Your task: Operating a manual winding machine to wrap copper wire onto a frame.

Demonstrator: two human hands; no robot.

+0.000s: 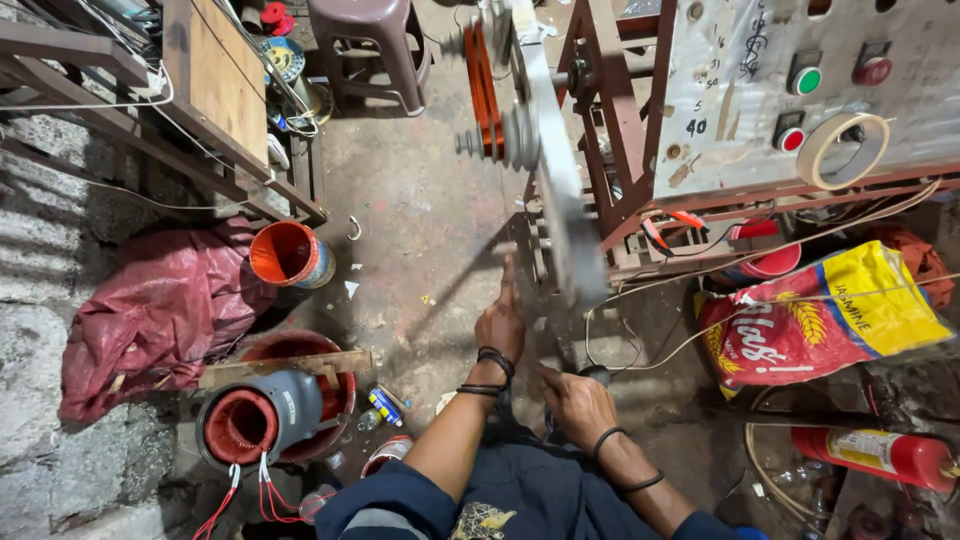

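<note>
Looking down at two bare hands over a dirty concrete floor (pixel 420 210). Left hand (pixel 500 325) is raised, fingers (pixel 507 280) stretched out flat and released, tips just short of the blurred grey metal arm (pixel 555 180) of the winding machine (pixel 640 130); cannot tell if they touch it. Right hand (pixel 578 405) sits lower, just right of the left wrist, fingers curled toward a small dark knob (pixel 594 374) at their tips; cannot tell whether they actually clamp it. Black bands on both wrists.

Above the left fingers: orange pulley wheels (pixel 483 85) on the machine frame. Up and right of both hands: grey control panel (pixel 800 80) with green and red buttons, a roll of tape (pixel 848 150) hanging on it. Right of the right hand: red and yellow sack (pixel 830 320), thin wire (pixel 650 355) looping across it, red fire extinguisher (pixel 880 455) lower down. Left of the hands: motor stator with red windings (pixel 255 420), orange bucket (pixel 290 255), red cloth (pixel 160 310). Brown plastic stool (pixel 370 45) well above.
</note>
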